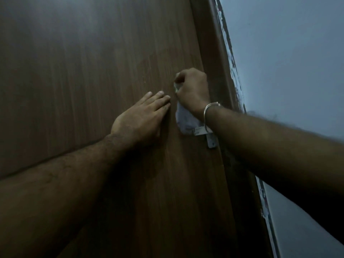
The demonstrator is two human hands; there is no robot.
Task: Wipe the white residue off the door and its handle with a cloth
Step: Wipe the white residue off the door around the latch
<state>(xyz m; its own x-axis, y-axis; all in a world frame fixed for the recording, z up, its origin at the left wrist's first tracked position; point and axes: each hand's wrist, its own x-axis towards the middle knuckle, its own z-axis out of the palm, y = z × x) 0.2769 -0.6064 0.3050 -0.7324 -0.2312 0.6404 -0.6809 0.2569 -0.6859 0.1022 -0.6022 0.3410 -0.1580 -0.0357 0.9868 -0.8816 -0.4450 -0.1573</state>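
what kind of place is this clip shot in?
Probably an indoor room doorway, likely a home. A brown wood-grain door sits in a brown frame against a grey-blue painted wall, with white paint smears along the frame edge and a metal latch.

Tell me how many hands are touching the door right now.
2. The left hand lies flat on the door; the right hand grips a cloth against it near the edge.

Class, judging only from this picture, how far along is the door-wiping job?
Done: the door panel looks clean. In hand: the right hand grips the cloth near the metal fitting; the left hand lies flat. Left: white residue along the frame edge.
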